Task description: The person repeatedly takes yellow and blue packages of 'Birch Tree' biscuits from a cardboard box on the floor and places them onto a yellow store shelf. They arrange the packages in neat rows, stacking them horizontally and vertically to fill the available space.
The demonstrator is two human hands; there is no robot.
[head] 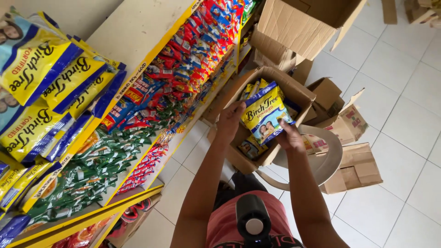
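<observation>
Because the pouch (265, 112) is flat and flexible, it is held at two opposite edges, which keeps its printed face spread and upright. The left hand (231, 120) is closed on the pouch's upper left edge, fingers curled over the top; the right hand (289, 136) is closed on the lower right corner, with the fingertips pressed against the pack. Neither grip is open. The yellow-and-blue pouch is located at centre frame, just above the open cardboard box (294, 92), which stands on a pale plastic chair (326, 160). The chair raises the box to a height that can be reached without bending to the tiled floor (404, 119).

More pouches of the same kind (251, 148) are seen inside the box, packed on edge.

On the shelf (133, 32) running along the left of the frame, goods are grouped by kind: matching yellow-and-blue pouches (41, 96) at far left are stood overlapping so each face shows, green sachets (105, 160) lie below, and red-and-blue packets (197, 41) fill the upper centre. Emptied cartons (353, 165) with their flaps open lie on the floor at right, set well apart from the shelf.
</observation>
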